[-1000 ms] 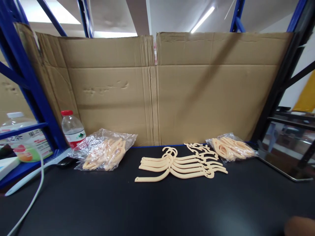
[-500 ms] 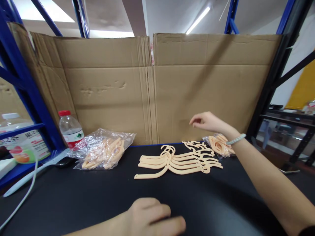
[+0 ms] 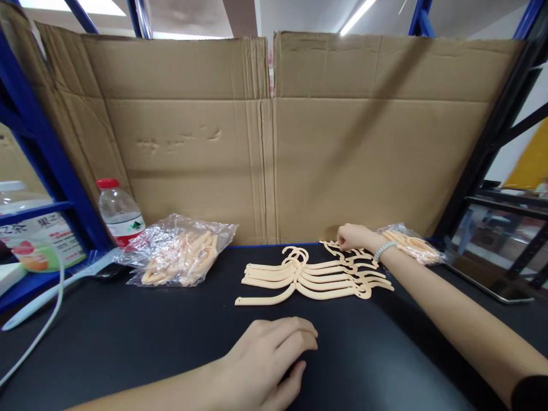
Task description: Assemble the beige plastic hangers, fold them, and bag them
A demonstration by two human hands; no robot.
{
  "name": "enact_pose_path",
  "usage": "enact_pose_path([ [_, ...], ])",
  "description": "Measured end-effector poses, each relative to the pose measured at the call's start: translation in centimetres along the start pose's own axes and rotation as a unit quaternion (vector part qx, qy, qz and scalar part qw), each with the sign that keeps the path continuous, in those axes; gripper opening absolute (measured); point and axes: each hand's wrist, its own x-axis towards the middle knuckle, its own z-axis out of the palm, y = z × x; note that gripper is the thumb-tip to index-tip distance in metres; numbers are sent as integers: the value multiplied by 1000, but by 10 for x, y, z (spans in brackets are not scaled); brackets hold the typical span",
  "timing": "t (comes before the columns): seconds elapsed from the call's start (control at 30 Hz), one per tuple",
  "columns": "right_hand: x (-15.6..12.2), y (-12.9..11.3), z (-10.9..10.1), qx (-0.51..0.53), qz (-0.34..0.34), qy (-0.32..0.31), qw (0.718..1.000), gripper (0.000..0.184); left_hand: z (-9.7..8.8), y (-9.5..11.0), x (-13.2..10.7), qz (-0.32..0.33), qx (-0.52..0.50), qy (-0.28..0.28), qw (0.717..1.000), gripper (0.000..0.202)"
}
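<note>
Palm down near the table's front, my left hand [image 3: 274,357] is empty, its fingers loosely bent and apart. My right hand [image 3: 356,236], with a pale beaded bracelet [image 3: 385,249] on the wrist, reaches to the back of the table. Its fingers are bent closed over small beige hanger pieces [image 3: 359,262]; the fingertips are partly hidden, so what they hold cannot be made out. Between the hands lies a fanned row of beige plastic hanger parts [image 3: 269,277], with curved arms and hooks overlapping at the middle.
At left lies a clear bag of beige parts [image 3: 182,257], beside a red-capped bottle [image 3: 120,214]. A second bag [image 3: 411,245] is behind my right wrist. Cardboard [image 3: 192,154] walls the back. A pale-handled tool [image 3: 55,291] and a white cable [image 3: 57,305] lie at left.
My right hand has come down from the air onto the small hanger pieces. The right-hand bag sits further right. My left hand has moved slightly forward, and its fingers now show more clearly.
</note>
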Motion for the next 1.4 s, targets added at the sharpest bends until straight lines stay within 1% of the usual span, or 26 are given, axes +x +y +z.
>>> enact_pose_path([
  [0.07, 0, 1, 0, 17, -3, 7, 1000, 22, 0, -1, 0, 1, -7, -2, 1000, 35],
  [0.13, -2, 4, -4, 48, -14, 19, 999, 18, 1, -1, 1, 1, -14, 0, 1000, 34],
  [0.23, -10, 8, -19, 111, -48, 52, 991, 8, 1, -1, 2, -3, -25, 11, 1000, 34],
  [0.3, -18, 9, -31, 157, -74, 87, 981, 7, 1, -1, 2, -13, -44, 20, 999, 33],
  [0.4, -34, -1, -51, 222, -111, 141, 958, 12, 4, -3, 1, -50, -95, 49, 993, 29],
  [0.47, -47, -18, -63, 260, -141, 159, 942, 18, 6, -4, 1, -112, -139, 84, 980, 25],
  [0.5, -53, -29, -68, 282, -158, 158, 933, 21, 6, -5, 2, -160, -165, 104, 968, 21],
  [0.53, -60, -41, -71, 308, -175, 152, 923, 23, 6, -6, 3, -214, -198, 123, 948, 18],
  [0.6, -72, -68, -75, 416, -221, 111, 875, 21, 4, -8, 8, -312, -284, 154, 894, 22],
  [0.63, -78, -82, -75, 448, -239, 89, 857, 18, 3, -8, 11, -344, -332, 164, 863, 28],
  [0.67, -83, -96, -73, 465, -261, 74, 843, 15, 0, -8, 14, -362, -376, 170, 836, 34],
  [0.7, -88, -109, -71, 476, -279, 74, 831, 13, -2, -8, 17, -371, -412, 174, 814, 39],
  [0.73, -93, -121, -67, 483, -294, 82, 821, 12, -4, -7, 19, -375, -437, 177, 798, 40],
  [0.83, -104, -148, -57, 493, -314, 124, 802, 11, -12, -3, 20, -391, -463, 187, 773, 31],
  [0.93, -112, -160, -49, 509, -309, 155, 788, 16, -19, -2, 14, -405, -468, 210, 757, 29],
  [0.97, -113, -160, -46, 509, -299, 167, 789, 18, -20, -3, 10, -406, -466, 221, 754, 29],
  [1.0, -114, -158, -42, 499, -287, 177, 799, 19, -22, -4, 7, -406, -462, 232, 753, 31],
  [1.03, -113, -155, -37, 467, -271, 186, 821, 19, -23, -6, 3, -407, -457, 244, 752, 32],
  [1.07, -111, -152, -30, 422, -252, 196, 849, 17, -23, -8, -1, -410, -451, 253, 751, 33],
  [1.13, -108, -144, -13, 303, -216, 210, 904, 13, -23, -12, -8, -420, -448, 265, 743, 35],
  [1.17, -106, -142, -5, 266, -200, 218, 918, 11, -22, -14, -10, -424, -449, 269, 739, 36],
  [1.2, -105, -140, 4, 236, -187, 225, 927, 12, -21, -16, -12, -426, -452, 275, 735, 37],
  [1.27, -104, -139, 18, 205, -166, 235, 936, 16, -18, -19, -15, -419, -451, 295, 731, 37],
  [1.33, -104, -141, 27, 183, -149, 239, 942, 16, -16, -22, -16, -404, -438, 323, 736, 36],
  [1.4, -105, -143, 30, 175, -135, 241, 945, 14, -14, -25, -18, -389, -421, 346, 743, 33],
])
